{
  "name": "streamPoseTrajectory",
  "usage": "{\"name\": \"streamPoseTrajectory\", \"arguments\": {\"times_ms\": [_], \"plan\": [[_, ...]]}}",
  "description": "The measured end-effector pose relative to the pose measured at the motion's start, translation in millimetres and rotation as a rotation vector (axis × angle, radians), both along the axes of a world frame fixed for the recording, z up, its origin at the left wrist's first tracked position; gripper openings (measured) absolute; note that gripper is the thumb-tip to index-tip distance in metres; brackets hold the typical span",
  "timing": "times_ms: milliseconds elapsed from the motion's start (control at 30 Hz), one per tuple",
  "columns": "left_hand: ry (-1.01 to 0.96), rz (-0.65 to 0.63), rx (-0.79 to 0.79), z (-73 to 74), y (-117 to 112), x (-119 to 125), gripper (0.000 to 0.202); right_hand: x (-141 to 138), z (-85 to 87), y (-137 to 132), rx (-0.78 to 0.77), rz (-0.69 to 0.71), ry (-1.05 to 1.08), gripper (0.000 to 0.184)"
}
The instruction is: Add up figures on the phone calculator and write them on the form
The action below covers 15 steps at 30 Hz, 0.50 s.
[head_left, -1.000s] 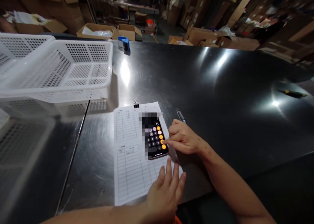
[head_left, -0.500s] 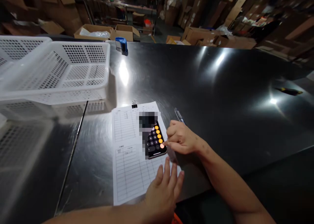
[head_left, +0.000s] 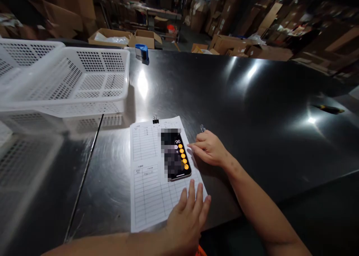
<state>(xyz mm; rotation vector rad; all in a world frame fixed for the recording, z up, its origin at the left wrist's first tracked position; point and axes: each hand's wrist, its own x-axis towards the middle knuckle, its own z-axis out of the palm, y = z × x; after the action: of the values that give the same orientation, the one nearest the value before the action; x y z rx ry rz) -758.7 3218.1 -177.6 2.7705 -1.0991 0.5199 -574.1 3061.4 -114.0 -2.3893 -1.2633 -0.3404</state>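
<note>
Phone (head_left: 180,159) lies face up on the paper (head_left: 147,203), right of its middle, with a calculator on its screen. The display reads 96, and a column of orange keys runs down the right side; coarse blocks hide the phone's left side and much of the top. The right hand (head_left: 209,147) points at it from the right: index finger out, its tip just beside the phone's edge, the other fingers bent inward. Whether that tip touches the paper, or whether the bent fingers hold anything, I cannot tell. The left hand (head_left: 186,218) is spread, palm down, over the paper's lower right part, near the phone's bottom end, pinching nothing.

A pen (head_left: 203,128) shows just beyond the right hand's knuckles, partly hidden by them. The paper is a printed form with ruled tables and a few handwritten marks near the top; a black clip (head_left: 155,121) grips its upper edge. Under it is a shiny metal table (head_left: 224,95), with a dark seam on the left.

Farther left stands a white basket (head_left: 125,104), another basket (head_left: 36,49) beside it. A blue item (head_left: 141,52) sits near the far edge, and a black-and-yellow tool (head_left: 329,109) lies far right. Past the table are open boxes (head_left: 147,39).
</note>
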Motion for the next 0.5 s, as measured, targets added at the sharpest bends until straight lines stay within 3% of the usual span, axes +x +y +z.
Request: {"name": "streamPoseTrajectory", "arguments": {"times_ms": [167, 500], "plan": [[-0.009, 0.007, -0.009, -1.6, -0.7, -0.3, 0.069, -2.4, -5.3, 7.3, -0.008, 0.106, 0.037, 0.037], [-0.024, 0.010, -0.006, -0.9, 0.3, 1.0, 0.060, -3.5, -6.8, 10.2, -0.032, 0.125, 0.102, 0.041]]}}
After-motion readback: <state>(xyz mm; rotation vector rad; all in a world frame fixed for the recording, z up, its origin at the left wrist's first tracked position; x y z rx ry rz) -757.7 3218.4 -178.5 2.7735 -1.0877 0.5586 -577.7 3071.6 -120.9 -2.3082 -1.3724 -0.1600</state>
